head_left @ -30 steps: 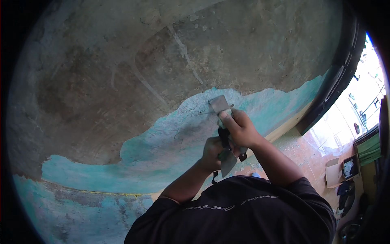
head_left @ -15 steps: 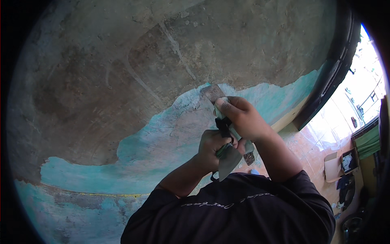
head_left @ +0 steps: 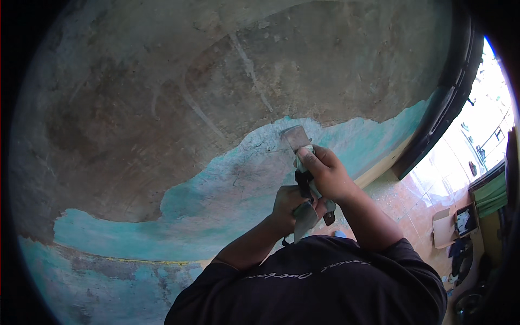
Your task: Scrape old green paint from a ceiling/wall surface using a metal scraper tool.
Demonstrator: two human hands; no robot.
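Note:
My right hand is closed round the pale, cloth-wrapped handle of a scraper, its thumb lying along the top. The scraper's flat, dull metal blade points at the wall and overlaps the ragged upper edge of the turquoise paint; whether it touches is hard to tell. Just below, my left hand is closed on a second tool with a grey, tapering metal blade pointing down towards my shirt. A black strap hangs between the two hands. Fingers hide the second tool's handle.
Bare grey-brown plaster with pale streaks covers the upper wall. A dark frame edges a bright opening at right. On the tiled floor lie paint flakes, and an open cardboard box stands further right, near a green cloth.
The view has shifted, so wall and hands sit slightly lower and further right. The second tool's blade has turned and looks narrower. Both hands keep their grip.

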